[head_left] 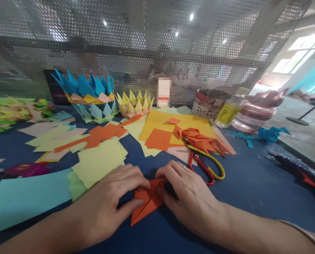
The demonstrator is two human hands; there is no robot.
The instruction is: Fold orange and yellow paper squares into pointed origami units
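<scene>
A folded piece of orange paper [147,203] lies on the dark blue table, creased into a pointed shape. My left hand [120,197] grips its left side between thumb and bent fingers. On the right side my right hand [181,190] pinches the same paper; some of those fingertips are hidden behind the hand. Just beyond my right hand are scissors [209,165] with one red and one yellow handle loop. Flat orange squares [159,139] and several folded orange pieces [199,139] rest behind them on yellow sheets [149,121].
Pale yellow squares [98,164] and a light blue sheet [28,194] spread at left. Folded paper crowns, one blue [91,88] and one yellow [135,100], stand at the back. A bottle [228,109], a pink jug [256,113] and a glue gun [297,167] are at right.
</scene>
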